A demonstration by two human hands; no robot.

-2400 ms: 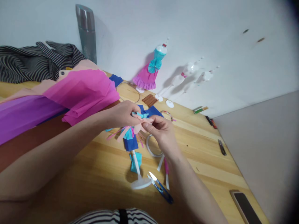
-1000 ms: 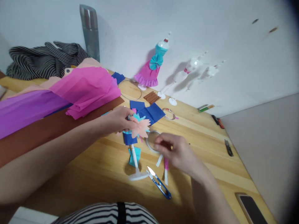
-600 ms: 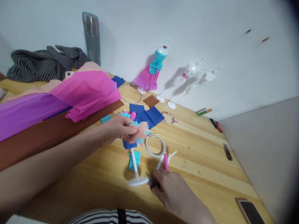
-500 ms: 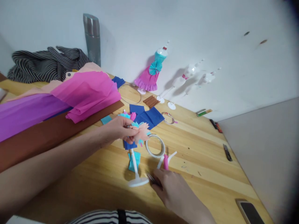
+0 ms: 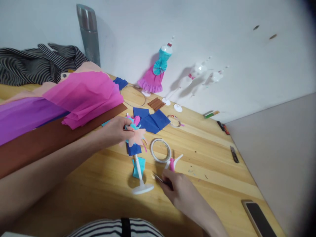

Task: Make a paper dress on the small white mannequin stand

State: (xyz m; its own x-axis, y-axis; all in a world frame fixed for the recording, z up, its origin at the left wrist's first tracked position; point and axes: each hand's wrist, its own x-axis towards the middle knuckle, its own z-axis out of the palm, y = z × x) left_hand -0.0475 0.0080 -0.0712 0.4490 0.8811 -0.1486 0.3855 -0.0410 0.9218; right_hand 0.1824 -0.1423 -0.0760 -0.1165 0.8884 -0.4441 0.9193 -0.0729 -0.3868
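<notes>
My left hand [image 5: 115,131] is closed at the upper part of a small dress-form stand [image 5: 139,169], pinching a jagged peach paper piece [image 5: 137,137]. Turquoise and pink paper show above and around that piece, and a dark blue paper skirt [image 5: 134,149] hangs below it. The stand is upright on a round white base. Low on the table, my right hand [image 5: 181,189] is closed around a slim metal tool [image 5: 158,178] with its tip pointing left; most of it is hidden in the fingers. Turquoise paper [image 5: 139,166] lies behind the stand's pole.
A tape roll [image 5: 160,150] and a white strip with pink paper [image 5: 172,163] lie near my right hand. Blue sheets [image 5: 151,120] are behind. Pink paper [image 5: 91,95] piles up left. A dressed form [image 5: 158,70] stands by the wall; a phone [image 5: 260,219] lies right.
My left hand has moved slightly left with the peach paper, which now spreads wider against the form. My right hand keeps the metal tool near the base. The view has shifted a little.
</notes>
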